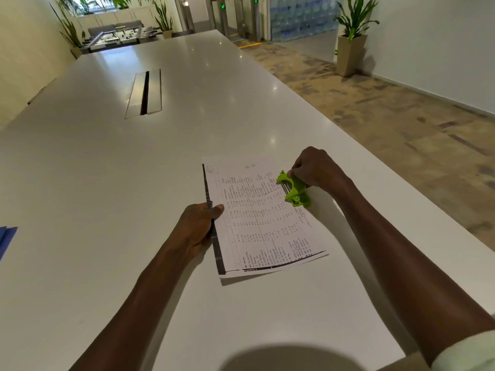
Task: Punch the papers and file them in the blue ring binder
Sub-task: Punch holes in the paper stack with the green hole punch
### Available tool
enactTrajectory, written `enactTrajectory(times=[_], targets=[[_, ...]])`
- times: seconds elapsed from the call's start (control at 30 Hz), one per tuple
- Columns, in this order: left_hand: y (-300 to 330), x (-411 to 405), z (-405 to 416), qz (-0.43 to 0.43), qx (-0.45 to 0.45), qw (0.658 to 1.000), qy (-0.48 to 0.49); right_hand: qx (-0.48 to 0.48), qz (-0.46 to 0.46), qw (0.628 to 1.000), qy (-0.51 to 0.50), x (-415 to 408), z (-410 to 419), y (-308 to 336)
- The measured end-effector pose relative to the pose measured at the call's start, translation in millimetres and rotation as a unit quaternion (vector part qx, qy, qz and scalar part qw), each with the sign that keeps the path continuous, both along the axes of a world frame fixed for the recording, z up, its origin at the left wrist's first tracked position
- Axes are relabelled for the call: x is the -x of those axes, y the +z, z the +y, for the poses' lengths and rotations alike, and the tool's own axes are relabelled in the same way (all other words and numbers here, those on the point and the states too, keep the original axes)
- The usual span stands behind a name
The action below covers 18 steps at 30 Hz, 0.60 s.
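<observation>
From the head camera, the papers (263, 218) lie near the right edge of the white surface (134, 170), covered in printed tables too small to read. The left hand (199, 227) pinches their left edge. The right hand (316, 168) grips a green punch (294, 189) on their right edge. A blue corner (6, 238) shows at the surface's left edge.

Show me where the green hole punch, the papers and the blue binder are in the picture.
green hole punch (294, 189): head view, point on its green lever body.
papers (262, 223): head view, point on the printed middle of the top sheet.
blue binder (6, 236): head view, point on the corner visible at the left edge.
</observation>
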<state>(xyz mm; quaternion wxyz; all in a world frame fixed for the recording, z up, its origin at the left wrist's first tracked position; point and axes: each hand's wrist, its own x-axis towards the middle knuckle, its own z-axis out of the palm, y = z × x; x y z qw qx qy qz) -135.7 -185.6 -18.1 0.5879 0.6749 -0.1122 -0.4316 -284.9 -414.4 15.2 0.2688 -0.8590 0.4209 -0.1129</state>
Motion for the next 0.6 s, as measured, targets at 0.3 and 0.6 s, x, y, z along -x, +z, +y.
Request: enactTrajectory(times=[0.3, 0.6], targets=[[2.3, 1.5, -0.6, -0.032, -0.015, 0.999, -0.015, -0.162, -0.03, 0.986, 0.014, 9.4, -11.8, 3.8], [2.6, 2.4, -0.7, -0.034, -0.018, 0.999, -0.022, -0.155, 0.103, 0.982, 0.014, 5.1, -18.9, 18.7]])
